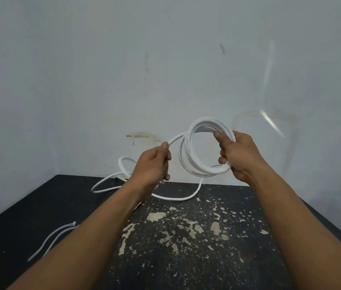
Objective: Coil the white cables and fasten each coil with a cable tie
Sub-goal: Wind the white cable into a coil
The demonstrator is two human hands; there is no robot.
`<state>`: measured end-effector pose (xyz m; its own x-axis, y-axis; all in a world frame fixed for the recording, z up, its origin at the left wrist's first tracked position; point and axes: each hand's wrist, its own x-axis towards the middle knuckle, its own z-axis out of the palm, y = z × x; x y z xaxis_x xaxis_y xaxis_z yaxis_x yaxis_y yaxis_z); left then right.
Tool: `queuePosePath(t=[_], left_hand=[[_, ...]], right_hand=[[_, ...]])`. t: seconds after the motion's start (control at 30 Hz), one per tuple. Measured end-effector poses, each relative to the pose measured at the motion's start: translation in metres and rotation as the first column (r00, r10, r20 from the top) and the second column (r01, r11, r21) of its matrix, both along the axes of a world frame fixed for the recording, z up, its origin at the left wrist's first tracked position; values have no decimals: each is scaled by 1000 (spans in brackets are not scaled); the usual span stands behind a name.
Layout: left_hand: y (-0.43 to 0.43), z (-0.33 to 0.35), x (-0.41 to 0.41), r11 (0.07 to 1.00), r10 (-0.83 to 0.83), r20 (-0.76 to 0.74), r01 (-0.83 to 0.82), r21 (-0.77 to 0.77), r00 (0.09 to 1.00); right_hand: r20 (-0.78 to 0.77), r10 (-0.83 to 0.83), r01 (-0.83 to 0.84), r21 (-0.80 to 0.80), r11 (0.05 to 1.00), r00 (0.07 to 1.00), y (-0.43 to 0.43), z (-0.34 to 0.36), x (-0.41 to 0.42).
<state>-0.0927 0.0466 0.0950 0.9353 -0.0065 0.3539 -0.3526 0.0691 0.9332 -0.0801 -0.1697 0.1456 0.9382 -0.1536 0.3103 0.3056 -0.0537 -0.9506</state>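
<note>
Where the right hand [236, 155] wraps over the coil [186, 158], its palm covers the right side of the rings, so how the turns lie there cannot be seen. The left hand [153, 166] likewise hides the stretch of white cable [173, 198] running through its fist, and the left forearm [94, 237] covers part of the cable ties [50, 239]. A pale blurred streak [270, 122] against the wall [123, 59] on the right is too smeared to identify.

The right hand is closed around the coil, thumb on the upper inside of the ring and fingers curled round from behind, holding it upright in the air above the far edge of the table [186, 248]. The left hand, just left of the coil and slightly lower, pinches a single strand between thumb and curled fingers; that strand arcs up and right into the top of the coil.

The coil is several turns of smooth white round cable, stacked loosely, with faint print along the sheath. Below the hands the rest of the cable lies in slack loops on the far part of the dark, paint-chipped table, one loop rising against the wall at far left. Two white cable ties lie side by side on the near left of the table.
</note>
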Motion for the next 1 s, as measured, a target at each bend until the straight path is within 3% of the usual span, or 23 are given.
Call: queuePosePath(t=[0.07,0.13,0.23,0.33,0.43,0.57,0.77,0.87,1.0], left_hand=[[-1,5,-1,977,-92,-71,77,-201,993],[-3,8,-2,952,-172,-98,140,-272,980],[-12,4,-4,960,-199,-103,172,-221,975],[-18,2,-3,987,-76,-146,53,-150,986],[-13,1,4,996,84,-203,-87,-5,976],[-5,-3,7,994,-58,-269,29,-110,961],[1,-12,1,966,-115,-180,68,-248,977],[-1,-24,3,977,-46,-187,5,-212,981],[2,-38,14,993,116,-105,-115,13,988]], right_hand=[[4,-73,73,-60,996,997,1,-5,3],[17,-135,136,-67,988,991,5,-9,6],[99,-232,245,-146,958,968,18,-13,7],[146,-267,289,-158,944,953,30,-20,8],[140,-257,273,-109,956,956,39,-29,6],[122,-202,207,-29,978,972,49,-42,1],[-2,9,-9,141,990,1000,59,-74,-7],[-71,37,-28,116,993,997,60,-88,-8],[-204,80,-96,-71,993,976,47,-96,-5]])
